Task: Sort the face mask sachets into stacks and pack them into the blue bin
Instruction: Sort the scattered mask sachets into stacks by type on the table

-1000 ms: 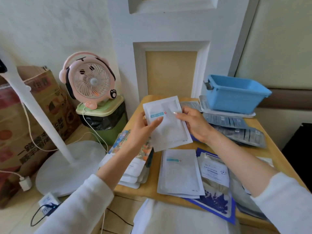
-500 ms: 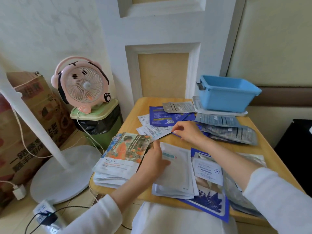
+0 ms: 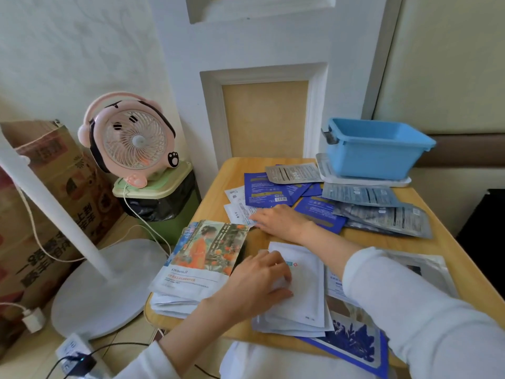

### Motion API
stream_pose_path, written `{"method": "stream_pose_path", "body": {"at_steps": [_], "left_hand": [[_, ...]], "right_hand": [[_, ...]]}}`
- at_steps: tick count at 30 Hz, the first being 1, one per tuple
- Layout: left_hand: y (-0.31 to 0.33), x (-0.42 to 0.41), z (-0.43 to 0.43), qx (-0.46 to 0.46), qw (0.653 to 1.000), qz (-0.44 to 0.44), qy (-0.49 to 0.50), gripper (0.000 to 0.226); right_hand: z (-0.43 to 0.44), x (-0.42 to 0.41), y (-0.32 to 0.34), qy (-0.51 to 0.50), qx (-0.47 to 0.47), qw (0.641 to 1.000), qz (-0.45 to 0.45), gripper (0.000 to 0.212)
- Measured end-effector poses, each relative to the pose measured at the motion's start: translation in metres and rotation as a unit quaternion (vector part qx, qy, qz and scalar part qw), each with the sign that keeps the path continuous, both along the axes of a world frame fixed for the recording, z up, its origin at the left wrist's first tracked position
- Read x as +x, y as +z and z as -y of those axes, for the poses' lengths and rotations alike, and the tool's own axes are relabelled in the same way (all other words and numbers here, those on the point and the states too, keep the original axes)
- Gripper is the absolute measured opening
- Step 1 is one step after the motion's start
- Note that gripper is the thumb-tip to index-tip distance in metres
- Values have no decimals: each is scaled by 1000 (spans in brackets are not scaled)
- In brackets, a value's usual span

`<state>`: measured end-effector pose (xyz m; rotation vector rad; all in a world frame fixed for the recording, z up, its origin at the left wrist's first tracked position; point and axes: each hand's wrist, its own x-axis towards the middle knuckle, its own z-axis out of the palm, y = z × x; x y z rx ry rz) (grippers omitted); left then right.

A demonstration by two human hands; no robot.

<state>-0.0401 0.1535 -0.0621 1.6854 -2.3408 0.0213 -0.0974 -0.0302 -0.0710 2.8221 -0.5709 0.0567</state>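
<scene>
The left hand [image 3: 262,280] is laid palm down on the top sachet of the white sachet stack [image 3: 303,305], which lies at the near edge of the wooden table [image 3: 451,258]. Its fingers are loosely bent and pressed onto the sachet's upper left part, not closed round it, so the stack lies under and to the right of the palm. Just beside this hand, on its left, the illustrated sachet stack [image 3: 196,266] is seen, overhanging the table's near left corner. The right hand [image 3: 281,218] is stretched flat across the middle of the table, fingers straight and close together, with the fingertips touching two small white sachets [image 3: 237,212] near the left edge. Behind and beside that hand the dark blue sachets [image 3: 262,190] are fanned out, one of them partly covered by the wrist. A silver sachet [image 3: 293,173] is laid over their far end, and the grey sachets [image 3: 382,214] are heaped to the right, apart from both hands. The blue bin [image 3: 374,151] is set on a white tray [image 3: 363,181] at the far right corner, well apart from both hands. A blue floral sachet [image 3: 352,343] is partly covered by the white stack at the near edge. A pink fan [image 3: 134,143] is perched on a green waste bin [image 3: 164,203] left of the table.
</scene>
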Motion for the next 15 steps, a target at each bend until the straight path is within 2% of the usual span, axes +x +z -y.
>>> {"method": "stream_pose_path", "body": {"at_steps": [2,7,8,10,11,12,13,15], "left_hand": [[-3,1,-2,5,1000,-10,-3,38],[0,0,-4,3,999,-46,15,27],[3,1,-4,9,997,-76,16,26],[11,3,-8,-9,985,-172,17,25],[15,6,-10,-44,974,-221,36,23],[22,9,-12,-84,956,-273,70,21],[27,13,-13,-122,931,-326,115,20],[39,21,-11,-171,876,-404,200,20]], "right_hand": [[-1,3,-5,14,-51,999,-4,29],[1,10,-7,-33,-38,998,34,28],[2,10,-5,-58,-14,997,55,29],[5,6,5,-118,83,973,183,30],[8,2,12,-150,134,941,273,28],[10,-3,20,-180,197,894,361,24],[13,-11,29,-191,279,833,438,20],[12,-29,48,-171,494,676,519,14]]}}
